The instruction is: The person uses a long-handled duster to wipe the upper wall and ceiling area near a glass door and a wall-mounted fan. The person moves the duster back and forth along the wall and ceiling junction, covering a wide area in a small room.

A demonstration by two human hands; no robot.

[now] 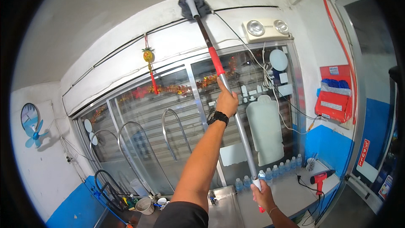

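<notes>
1. Left hand [227, 101] wraps the pole [236, 118] mid-shaft; right hand [262, 194] clamps its butt end.
2. Pole runs toward 11 o'clock (long reach!), duster [194, 5] pressed high on the wall [126, 38], nearer the left hand.

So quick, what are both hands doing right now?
Left hand: closed around the long silver-and-red metal mop pole, index finger stretched along it.
Right hand: closed around the pole's bottom end.
</notes>
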